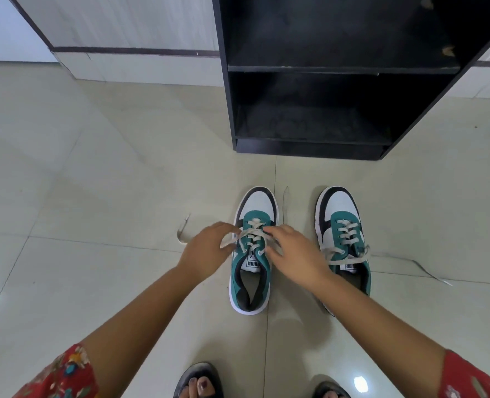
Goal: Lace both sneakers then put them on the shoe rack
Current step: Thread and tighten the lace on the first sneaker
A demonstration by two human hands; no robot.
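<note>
Two teal, white and black sneakers stand side by side on the tiled floor, toes toward the shoe rack (pixel 310 149). Over the left sneaker (pixel 251 282), my left hand (pixel 206 251) pinches its pale lace (pixel 252 234) at the left side of the eyelets. My right hand (pixel 295 254) holds the same lace at the right side. One loose lace end trails left on the floor, another runs up between the shoes. The right sneaker (pixel 338 216) is laced, its lace ends lying loose to the right.
The black shoe rack has two open shelves with nothing visible on them. A white wall with a dark stripe (pixel 134 50) runs behind it. My sandalled feet (pixel 199 382) are at the bottom edge.
</note>
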